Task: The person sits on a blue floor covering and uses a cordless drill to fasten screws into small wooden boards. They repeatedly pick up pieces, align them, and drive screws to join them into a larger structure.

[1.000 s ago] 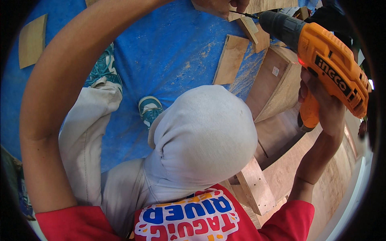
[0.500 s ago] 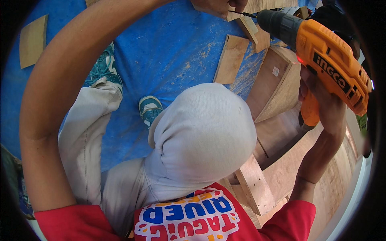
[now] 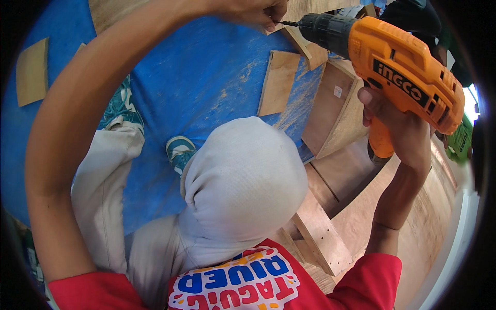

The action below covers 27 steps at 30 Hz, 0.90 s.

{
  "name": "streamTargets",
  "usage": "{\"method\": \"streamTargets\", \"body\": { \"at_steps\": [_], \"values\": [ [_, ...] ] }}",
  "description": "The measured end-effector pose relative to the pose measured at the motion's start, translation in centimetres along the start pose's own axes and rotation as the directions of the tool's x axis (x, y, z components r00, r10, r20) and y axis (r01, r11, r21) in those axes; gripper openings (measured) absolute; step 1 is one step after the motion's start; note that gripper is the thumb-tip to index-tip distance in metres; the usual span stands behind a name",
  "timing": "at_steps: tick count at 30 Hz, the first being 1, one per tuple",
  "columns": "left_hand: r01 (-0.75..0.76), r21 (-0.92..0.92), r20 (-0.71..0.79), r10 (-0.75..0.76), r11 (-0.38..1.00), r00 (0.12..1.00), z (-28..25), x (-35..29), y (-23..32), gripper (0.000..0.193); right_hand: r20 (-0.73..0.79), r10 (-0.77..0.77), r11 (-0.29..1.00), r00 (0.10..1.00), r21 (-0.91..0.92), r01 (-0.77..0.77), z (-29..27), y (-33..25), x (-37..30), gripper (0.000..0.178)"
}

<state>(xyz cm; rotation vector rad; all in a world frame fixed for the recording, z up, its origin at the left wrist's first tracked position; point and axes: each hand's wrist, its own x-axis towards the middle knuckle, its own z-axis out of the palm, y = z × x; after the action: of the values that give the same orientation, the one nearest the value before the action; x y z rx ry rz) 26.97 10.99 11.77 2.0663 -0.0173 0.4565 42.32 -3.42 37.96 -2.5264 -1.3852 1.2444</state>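
Observation:
My right hand (image 3: 400,121) is wrapped round the handle of an orange and black power drill (image 3: 398,67), held nearly level with its nose to the left. A thin dark drill bit (image 3: 290,24) sticks out of the black chuck (image 3: 325,33). The bit's tip meets the fingertips of my left hand (image 3: 258,14) at the top edge. Those fingers are bent and pinched together around the tip; whether they also hold something small there is hidden.
Blue sheeting (image 3: 206,67) covers the floor, with sawdust and wood offcuts (image 3: 279,82) on it. A plywood box (image 3: 330,108) and holed board (image 3: 323,232) lie at right. My bent knee (image 3: 248,170) rises mid-view. Someone in dark clothing (image 3: 413,18) is at upper right.
The drill and my right hand have shifted left in the view, and the drill sits flatter. A red glow near its trigger no longer shows. My left hand has moved slightly left and down.

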Motion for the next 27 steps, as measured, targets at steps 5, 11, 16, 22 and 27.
{"method": "streamTargets", "body": {
  "at_steps": [5,11,16,22,27],
  "values": [
    [0.017,0.016,0.0,-0.017,1.0,1.0,0.2,-0.1,0.0,0.014,0.004,-0.037,0.998,0.999,0.056,0.037,0.5,0.1,-0.1,0.036],
    [0.028,0.011,-0.001,-0.028,1.0,1.0,0.4,-0.2,-0.2,0.014,-0.045,-0.101,0.995,0.994,-0.002,0.101,0.9,0.3,-0.5,0.025],
    [0.016,0.049,-0.009,-0.016,0.999,1.0,0.6,-0.1,-0.3,0.014,-0.026,-0.08,0.996,0.996,-0.036,0.079,0.3,0.8,-0.4,0.03],
    [-0.004,0.025,-0.037,0.005,1.0,0.999,0.7,-0.3,-0.5,0.015,-0.045,-0.047,0.996,0.998,-0.072,0.044,0.7,1.1,-0.6,0.022],
    [-0.016,0.012,-0.054,0.016,1.0,0.998,0.9,-0.6,-0.4,0.016,0.018,-0.008,0.998,1.0,0.07,0.007,0.7,0.7,-0.5,0.022]
  ]
}}
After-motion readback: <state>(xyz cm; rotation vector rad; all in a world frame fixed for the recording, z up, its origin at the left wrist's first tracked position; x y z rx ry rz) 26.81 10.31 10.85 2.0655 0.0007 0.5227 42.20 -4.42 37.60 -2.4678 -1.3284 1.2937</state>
